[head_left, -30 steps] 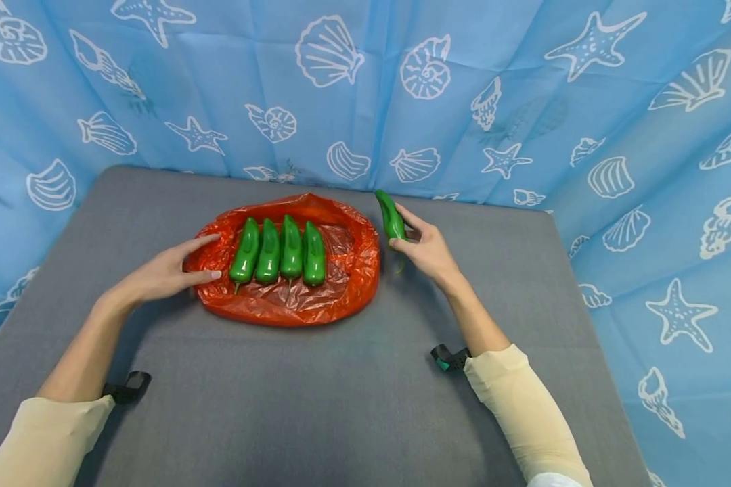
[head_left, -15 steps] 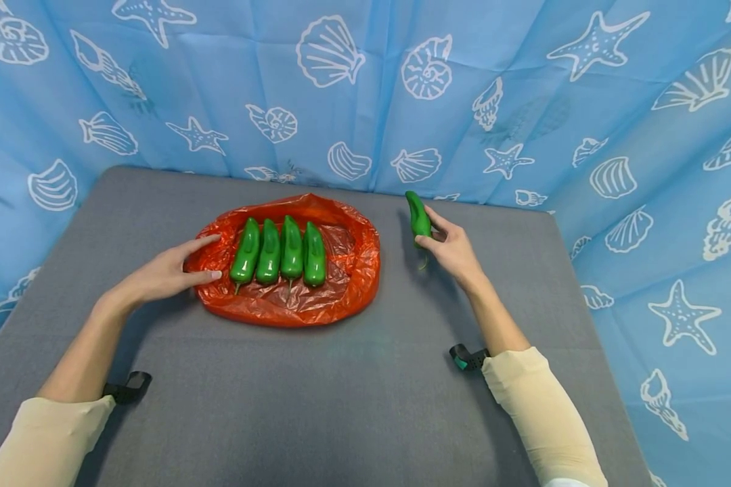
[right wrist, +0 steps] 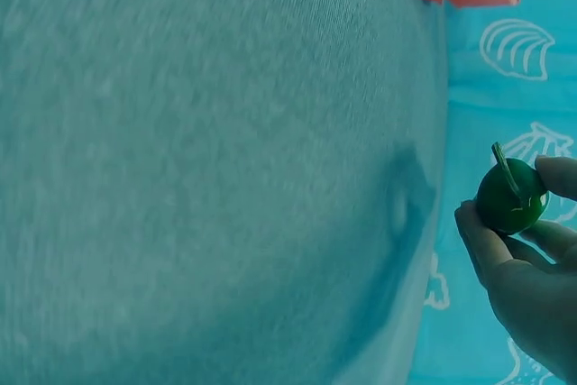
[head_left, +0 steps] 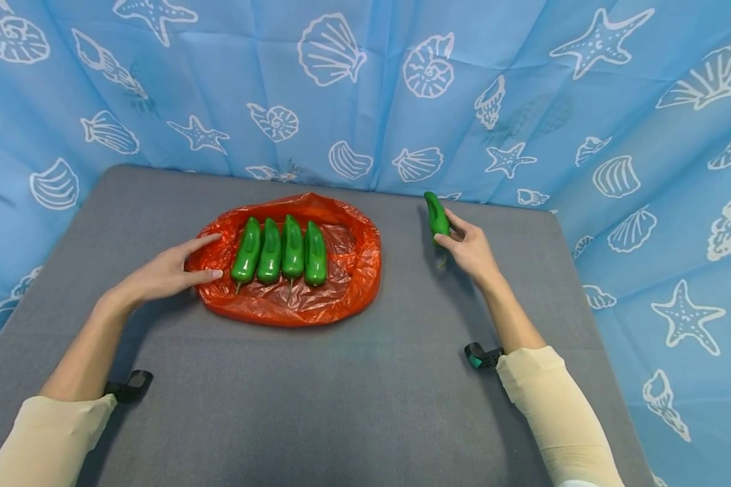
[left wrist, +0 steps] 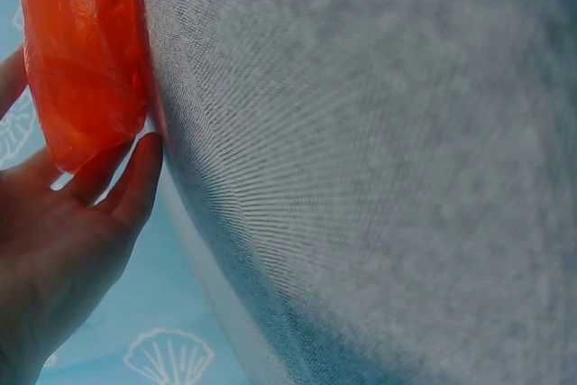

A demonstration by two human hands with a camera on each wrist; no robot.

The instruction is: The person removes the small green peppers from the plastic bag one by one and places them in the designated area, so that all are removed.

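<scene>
A red plastic bag (head_left: pixel 356 297) with its rim rolled down lies spread on the table, holding several green peppers (head_left: pixel 269 253) side by side. At the bag's left end rests my left hand (head_left: pixel 161 270), thumb and index finger extended and spread against the rim; in the left wrist view, fingertips (left wrist: pixel 144 155) touch the bag's outer side. To the right of the bag, my right hand (head_left: pixel 474 250) pinches another green pepper (head_left: pixel 437 216) between thumb and fingers, its tip pointing away and its stem toward me. The right wrist view shows this pepper (right wrist: pixel 509 197) end-on, above the table.
The grey cloth-covered table (head_left: pixel 317 399) has its far edge against a blue curtain (head_left: pixel 365 88) printed with white shells and starfish. A black wrist camera (head_left: pixel 130 387) sits on the left wrist, another black device (head_left: pixel 482 356) on the right.
My right hand has carried the green pepper rightward, from just beside the bag to farther along the table. The left hand, the bag and the peppers in it have stayed put.
</scene>
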